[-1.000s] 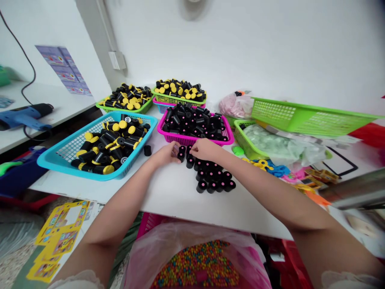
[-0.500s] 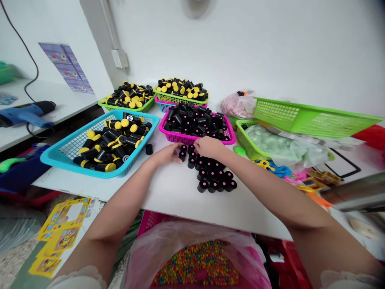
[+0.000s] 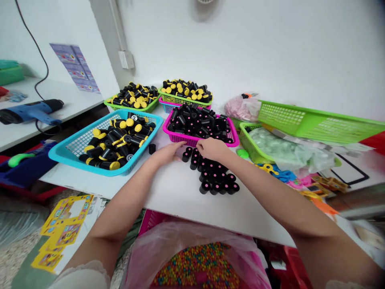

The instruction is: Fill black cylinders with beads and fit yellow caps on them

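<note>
Small black plastic cylinders [image 3: 217, 186] with pink dots in their tops stand upright in tight rows on the white table [image 3: 174, 192]. Left of the group's far end is my left hand [image 3: 168, 154], thumb and fingers apart with nothing between them. My right hand [image 3: 212, 148] reaches over the far end of the rows. Its fingers are curled down at the cylinders, and whatever they pinch is hidden. Just behind both hands, a magenta basket [image 3: 186, 140] holds a heap of similar black cylinders. A lone black cylinder [image 3: 152, 149] stands left of my left hand.
A blue basket [image 3: 72, 138] at left and green baskets [image 3: 100, 103] behind hold black cylinders with yellow caps. Green baskets [image 3: 313, 120] and bagged parts sit at right. An open bag of colourful beads [image 3: 195, 261] is below the table edge. A heat gun [image 3: 33, 112] lies far left.
My left hand has drawn slightly left, away from the cylinders at the far end, and its fingers have opened. My right hand stays over the rows. The view has shifted a little.
</note>
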A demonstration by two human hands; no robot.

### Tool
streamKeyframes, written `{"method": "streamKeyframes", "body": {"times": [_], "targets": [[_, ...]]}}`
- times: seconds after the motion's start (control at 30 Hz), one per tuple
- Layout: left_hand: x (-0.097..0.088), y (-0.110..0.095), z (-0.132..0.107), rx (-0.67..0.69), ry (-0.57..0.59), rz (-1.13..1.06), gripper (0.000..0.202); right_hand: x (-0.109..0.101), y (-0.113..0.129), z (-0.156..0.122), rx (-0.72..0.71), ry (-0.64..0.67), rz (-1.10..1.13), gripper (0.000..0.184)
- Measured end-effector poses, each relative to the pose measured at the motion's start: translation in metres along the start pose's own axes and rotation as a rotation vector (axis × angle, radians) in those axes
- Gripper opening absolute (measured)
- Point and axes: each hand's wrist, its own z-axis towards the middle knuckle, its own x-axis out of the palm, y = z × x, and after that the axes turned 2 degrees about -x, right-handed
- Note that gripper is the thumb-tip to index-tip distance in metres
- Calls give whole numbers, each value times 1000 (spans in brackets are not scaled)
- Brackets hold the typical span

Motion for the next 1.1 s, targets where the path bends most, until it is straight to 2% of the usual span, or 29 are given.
{"method": "streamKeyframes", "body": {"times": [0.07,0.17,0.27,0.37,0.5,0.57,0.63,0.7,0.77,0.83,0.9,1.0,1.1], "targets": [[-9,-6,-11,-118,-88,116,61,-2,2,-6,-84,-30,10,33],[-17,-12,-22,-360,-201,288,46,-2,3,-13,-283,-46,17,31],[-15,-14,-22,-539,-199,396,41,-2,2,-16,-351,-34,23,33],[-10,-14,-23,-586,-173,446,42,-2,2,-15,-367,-12,70,28],[-4,-16,-38,-559,-167,467,41,-4,1,-16,-386,0,120,32],[-4,-17,-49,-503,-153,462,37,-6,0,-20,-388,-62,190,28],[-4,-16,-58,-399,-164,397,41,-10,-4,-28,-382,-179,315,24],[-1,-13,-65,-246,-204,172,42,-14,-11,-39,-354,-318,462,24],[5,-8,-68,-127,-208,-186,37,-16,-22,-50,-291,-437,615,23],[14,-4,-68,-108,-176,-536,33,-15,-36,-58,-220,-517,766,28],[24,-1,-66,-146,-182,-727,35,-11,-53,-57,-147,-565,874,40],[37,-2,-61,-133,-269,-648,39,1,-79,-40,31,-547,857,46],[44,-4,-58,-60,-299,-407,31,11,-94,-11,214,-405,665,47]]}}
